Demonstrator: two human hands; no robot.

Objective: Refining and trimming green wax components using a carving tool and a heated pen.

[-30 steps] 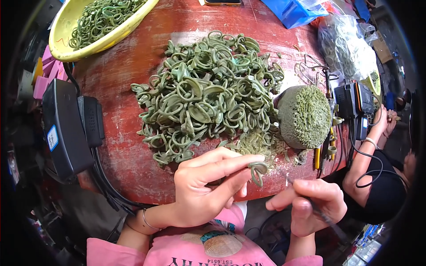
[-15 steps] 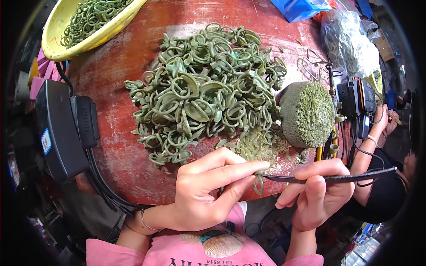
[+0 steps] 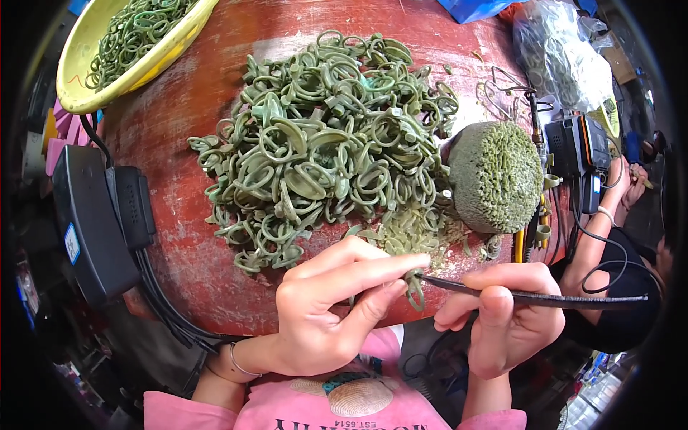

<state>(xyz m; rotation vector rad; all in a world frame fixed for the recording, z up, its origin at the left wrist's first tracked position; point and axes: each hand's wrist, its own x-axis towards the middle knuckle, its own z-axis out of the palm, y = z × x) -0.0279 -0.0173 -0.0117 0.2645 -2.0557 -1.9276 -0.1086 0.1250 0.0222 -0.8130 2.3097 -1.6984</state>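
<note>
Between the thumb and index finger of my left hand [image 3: 333, 304] is a small green ring [image 3: 416, 290], its loop hanging below the fingertips. My right hand [image 3: 505, 315] grips a slim black file [image 3: 545, 297] with fine ridges along its back part. The file's thin tip touches the top of the ring, or sits very near it; my fingers partly cover the spot. Beyond my hands lies a large heap of green rings [image 3: 322, 154], many with stubs on them. Pale green flakes [image 3: 408, 233] are strewn between that heap and my fingers.
A round green block [image 3: 498, 179] with a rough, pitted face stands right of the heap. A yellow basket [image 3: 136, 82] of rings is at far left, above a black device [image 3: 93, 215] with cables. At right are a black box [image 3: 573, 143], plastic bags [image 3: 559, 57] and another person's arm [image 3: 598, 236].
The view has shifted slightly. The file's rear end has dipped a little, while its tip stays at the ring. Both hands keep their grips.
</note>
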